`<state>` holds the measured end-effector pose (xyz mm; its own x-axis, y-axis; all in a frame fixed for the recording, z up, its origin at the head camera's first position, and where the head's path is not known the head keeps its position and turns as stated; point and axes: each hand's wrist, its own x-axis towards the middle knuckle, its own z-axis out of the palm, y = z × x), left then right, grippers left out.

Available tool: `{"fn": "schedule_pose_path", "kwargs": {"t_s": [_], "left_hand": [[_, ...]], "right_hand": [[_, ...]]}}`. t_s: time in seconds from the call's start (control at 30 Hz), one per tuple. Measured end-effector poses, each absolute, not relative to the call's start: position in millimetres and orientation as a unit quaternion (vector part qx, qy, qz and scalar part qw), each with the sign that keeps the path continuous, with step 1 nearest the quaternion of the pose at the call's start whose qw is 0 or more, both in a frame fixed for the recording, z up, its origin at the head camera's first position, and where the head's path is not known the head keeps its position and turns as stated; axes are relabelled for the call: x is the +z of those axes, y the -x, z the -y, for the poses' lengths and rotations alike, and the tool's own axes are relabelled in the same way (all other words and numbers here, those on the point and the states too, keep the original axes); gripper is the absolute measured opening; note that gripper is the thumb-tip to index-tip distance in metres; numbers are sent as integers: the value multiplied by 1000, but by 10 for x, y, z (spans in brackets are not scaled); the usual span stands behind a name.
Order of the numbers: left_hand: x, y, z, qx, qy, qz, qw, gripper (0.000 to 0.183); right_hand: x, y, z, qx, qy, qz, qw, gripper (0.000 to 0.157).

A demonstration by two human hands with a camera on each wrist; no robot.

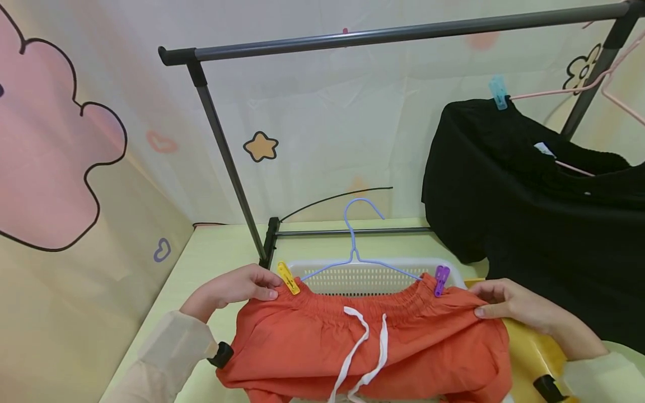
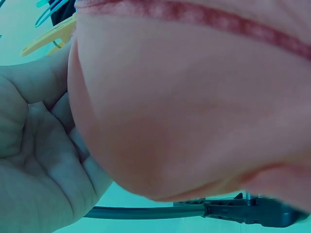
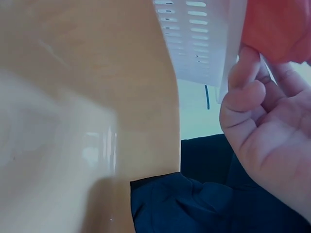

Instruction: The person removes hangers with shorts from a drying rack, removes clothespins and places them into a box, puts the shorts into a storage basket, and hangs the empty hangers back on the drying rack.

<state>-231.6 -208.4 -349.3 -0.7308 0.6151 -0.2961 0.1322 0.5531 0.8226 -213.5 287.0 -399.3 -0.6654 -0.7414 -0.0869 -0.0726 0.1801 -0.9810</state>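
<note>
Orange drawstring shorts (image 1: 312, 336) hang from a light blue wire hanger (image 1: 354, 246) in the head view, white cord ends dangling in front. A yellow clothespin (image 1: 289, 277) clips the waistband at the left, and a purple clothespin (image 1: 442, 281) at the right. My left hand (image 1: 237, 288) pinches the fabric just beside the yellow clothespin, thumb in front. On the other side, my right hand (image 1: 519, 305) pinches the right edge of the shorts, farther from the purple clothespin. The left wrist view shows the shorts' fabric (image 2: 170, 97) bulging close past the palm.
Behind the shorts stands a white perforated basket (image 1: 347, 279). A dark metal clothes rack (image 1: 353, 38) spans the back. Black clothing (image 1: 529, 207) hangs at the right from a pink hanger (image 1: 549, 92) with a blue clothespin (image 1: 498, 93). Something glossy and yellow (image 1: 536, 352) lies under my right hand.
</note>
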Motion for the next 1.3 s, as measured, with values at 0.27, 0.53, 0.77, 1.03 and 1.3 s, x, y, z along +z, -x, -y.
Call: {"fn": "schedule_pose_path", "kwargs": {"t_s": [0.27, 0.53, 0.77, 1.03, 1.3], "left_hand": [[-3523, 2313, 2077, 426, -221, -831, 280, 27], [-3550, 2323, 2085, 427, -222, -833, 273, 27], [-3565, 2328, 2085, 427, -221, -835, 268, 27], [-3581, 2336, 2090, 427, -222, -835, 267, 26], [-3587, 2340, 2100, 426, -218, -836, 269, 28]], "right_hand": [[-3853, 2187, -2844, -525, 254, -775, 242, 27], [-3721, 2299, -2723, -502, 241, -806, 202, 27], [-3659, 2386, -2597, -494, 238, -810, 208, 32], [-3613, 2417, -2534, -502, 255, -796, 223, 28], [-3619, 2453, -2516, -496, 268, -795, 225, 23]]}}
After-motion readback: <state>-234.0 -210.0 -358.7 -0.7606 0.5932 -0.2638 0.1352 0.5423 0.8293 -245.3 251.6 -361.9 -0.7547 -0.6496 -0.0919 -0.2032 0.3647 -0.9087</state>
